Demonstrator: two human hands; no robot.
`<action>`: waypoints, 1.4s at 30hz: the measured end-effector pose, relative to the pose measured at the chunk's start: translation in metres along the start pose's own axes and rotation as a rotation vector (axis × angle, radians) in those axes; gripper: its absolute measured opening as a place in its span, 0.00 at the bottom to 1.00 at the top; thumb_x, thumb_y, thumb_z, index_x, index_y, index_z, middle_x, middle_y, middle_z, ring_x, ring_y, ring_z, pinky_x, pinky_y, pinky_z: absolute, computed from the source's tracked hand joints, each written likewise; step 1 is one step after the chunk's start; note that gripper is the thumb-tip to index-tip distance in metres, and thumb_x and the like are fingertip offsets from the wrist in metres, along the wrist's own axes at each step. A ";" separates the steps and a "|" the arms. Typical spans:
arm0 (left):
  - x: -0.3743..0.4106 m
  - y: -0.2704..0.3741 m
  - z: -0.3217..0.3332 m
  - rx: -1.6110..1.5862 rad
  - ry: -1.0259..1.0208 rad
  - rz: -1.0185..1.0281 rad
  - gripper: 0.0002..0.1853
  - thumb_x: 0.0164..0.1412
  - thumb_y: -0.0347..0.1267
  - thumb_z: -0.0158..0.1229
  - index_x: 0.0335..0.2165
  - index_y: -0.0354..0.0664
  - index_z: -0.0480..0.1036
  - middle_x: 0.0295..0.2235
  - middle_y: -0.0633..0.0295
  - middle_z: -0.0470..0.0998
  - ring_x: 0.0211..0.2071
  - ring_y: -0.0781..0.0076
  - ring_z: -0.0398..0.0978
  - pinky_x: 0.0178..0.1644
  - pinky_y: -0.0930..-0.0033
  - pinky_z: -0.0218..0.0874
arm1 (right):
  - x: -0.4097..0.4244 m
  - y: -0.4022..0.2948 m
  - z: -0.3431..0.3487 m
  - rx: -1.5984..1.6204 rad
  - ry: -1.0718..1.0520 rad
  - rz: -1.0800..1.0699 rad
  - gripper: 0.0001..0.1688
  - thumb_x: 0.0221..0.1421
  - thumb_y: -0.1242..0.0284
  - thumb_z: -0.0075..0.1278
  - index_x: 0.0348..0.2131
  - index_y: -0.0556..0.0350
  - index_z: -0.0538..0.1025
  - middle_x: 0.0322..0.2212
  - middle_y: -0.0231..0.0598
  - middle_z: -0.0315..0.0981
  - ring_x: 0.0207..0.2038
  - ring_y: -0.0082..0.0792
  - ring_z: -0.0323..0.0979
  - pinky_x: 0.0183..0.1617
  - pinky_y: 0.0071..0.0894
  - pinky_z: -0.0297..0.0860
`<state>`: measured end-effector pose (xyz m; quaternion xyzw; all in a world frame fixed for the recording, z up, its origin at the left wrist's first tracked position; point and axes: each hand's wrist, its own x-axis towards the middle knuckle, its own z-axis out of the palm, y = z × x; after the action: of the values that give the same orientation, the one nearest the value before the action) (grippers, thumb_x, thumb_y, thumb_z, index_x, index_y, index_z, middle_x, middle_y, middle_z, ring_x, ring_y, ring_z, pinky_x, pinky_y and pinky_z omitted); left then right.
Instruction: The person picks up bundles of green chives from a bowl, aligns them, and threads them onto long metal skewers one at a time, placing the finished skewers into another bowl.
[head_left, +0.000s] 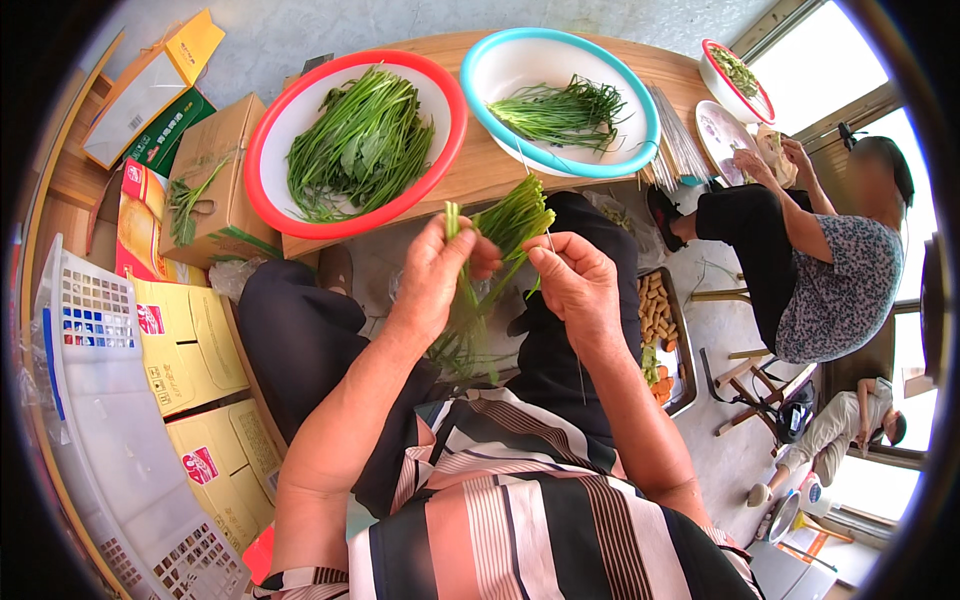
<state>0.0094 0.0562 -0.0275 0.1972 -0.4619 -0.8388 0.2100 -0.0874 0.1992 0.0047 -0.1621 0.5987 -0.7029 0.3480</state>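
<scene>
My left hand (439, 262) pinches a few cut green stems (452, 217), whose blurred leafy ends hang down between my knees. In my right hand (576, 277), thumb and fingers grip a thin metal skewer (582, 379); it slants past the wrist towards my lap. Next to the right fingertips, a bunch of leafy green stems (516, 214) appears threaded on the skewer, cut ends towards the right. Beyond my hands, a red-rimmed basin (259, 176) holds a large heap of similar greens. To its right, a blue-rimmed basin (480, 71) holds a smaller, skewered-looking pile.
Several metal skewers (675, 139) lie on the wooden table (450, 180). A metal tray (686, 379) of food pieces sits right of my leg. Cardboard boxes (214, 169) and a plastic crate (112, 450) line the left. Two people (840, 277) sit at the right.
</scene>
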 end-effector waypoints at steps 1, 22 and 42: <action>0.002 0.003 -0.004 0.065 -0.024 0.025 0.08 0.63 0.33 0.52 0.36 0.40 0.66 0.29 0.63 0.75 0.27 0.80 0.72 0.31 0.81 0.62 | 0.000 -0.001 0.000 0.009 -0.003 -0.003 0.06 0.56 0.74 0.53 0.35 0.57 0.76 0.18 0.16 0.65 0.16 0.06 0.52 0.18 0.10 0.46; -0.005 0.015 -0.002 0.119 -0.149 -0.201 0.11 0.54 0.32 0.63 0.36 0.37 0.76 0.24 0.67 0.77 0.20 0.90 0.65 0.20 0.85 0.48 | -0.007 -0.006 0.006 -0.077 0.005 -0.033 0.09 0.59 0.72 0.50 0.37 0.59 0.76 0.18 0.17 0.64 0.18 0.07 0.54 0.20 0.11 0.49; 0.004 0.037 -0.015 -0.022 0.000 -0.150 0.11 0.55 0.32 0.61 0.36 0.40 0.73 0.29 0.67 0.75 0.24 0.84 0.70 0.17 0.86 0.46 | -0.051 -0.021 -0.015 -0.321 -0.285 0.091 0.14 0.64 0.72 0.40 0.40 0.63 0.74 0.13 0.15 0.52 0.15 0.08 0.47 0.18 0.12 0.43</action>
<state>0.0201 0.0263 -0.0040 0.2292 -0.4364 -0.8573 0.1487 -0.0675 0.2453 0.0312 -0.2859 0.6544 -0.5521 0.4304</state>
